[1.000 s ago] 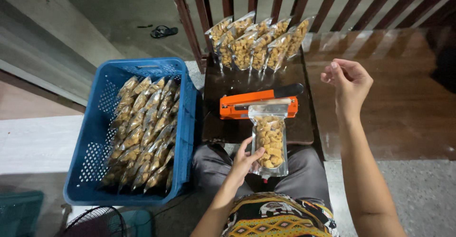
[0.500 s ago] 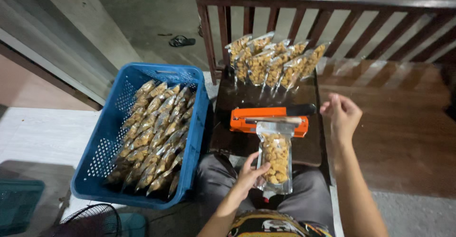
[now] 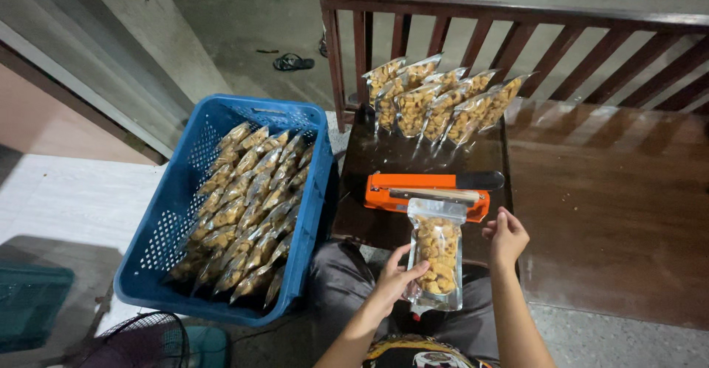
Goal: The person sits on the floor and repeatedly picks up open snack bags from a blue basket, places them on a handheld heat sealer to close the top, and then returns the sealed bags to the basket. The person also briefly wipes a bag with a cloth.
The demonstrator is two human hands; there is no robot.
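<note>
A clear pouch of golden snack pieces (image 3: 437, 259) stands on a small dark table (image 3: 384, 229), its top edge lying in an orange heat sealer (image 3: 413, 191). My left hand (image 3: 399, 279) grips the pouch's lower left side. Fingers curled, my right hand (image 3: 507, 236) hovers just right of the pouch near the sealer's right end; it holds nothing that I can see. A row of several filled pouches (image 3: 442, 102) leans against a wooden railing (image 3: 532, 39) at the table's far edge.
A blue plastic crate (image 3: 185, 220) full of filled pouches sits on the floor to my left. A brown wooden bench top (image 3: 613, 205) lies to the right. A fan grille (image 3: 140, 342) and a teal crate (image 3: 29, 301) are at lower left. A sandal (image 3: 292, 62) lies on the concrete beyond.
My right hand has come down from its raised position at the right to beside the pouch and sealer. The camera view has shifted, and my left hand stays on the pouch.
</note>
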